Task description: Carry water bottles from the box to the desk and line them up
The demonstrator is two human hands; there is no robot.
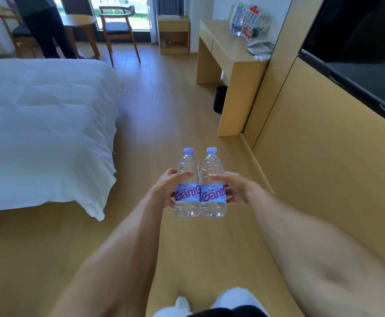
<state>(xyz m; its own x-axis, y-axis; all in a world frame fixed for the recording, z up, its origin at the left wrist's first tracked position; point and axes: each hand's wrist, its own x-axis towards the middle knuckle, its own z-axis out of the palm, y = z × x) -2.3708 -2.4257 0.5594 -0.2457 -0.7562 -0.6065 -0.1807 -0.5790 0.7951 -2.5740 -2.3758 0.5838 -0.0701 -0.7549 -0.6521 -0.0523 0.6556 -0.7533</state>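
While held upright, touching, left bottle (pixel 186 188) gripped by left hand (pixel 167 187), right bottle (pixel 213 188) by right hand (pixel 235 188).

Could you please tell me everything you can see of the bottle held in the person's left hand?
The left bottle is clear plastic, full of water, with a pale lilac cap and a light label bearing red lettering. It is held upright in the air over the wooden floor, side by side with the right bottle, the two apparently touching. The left hand grips it around the middle, with its fingers across the front above the label. It has not reached the desk.
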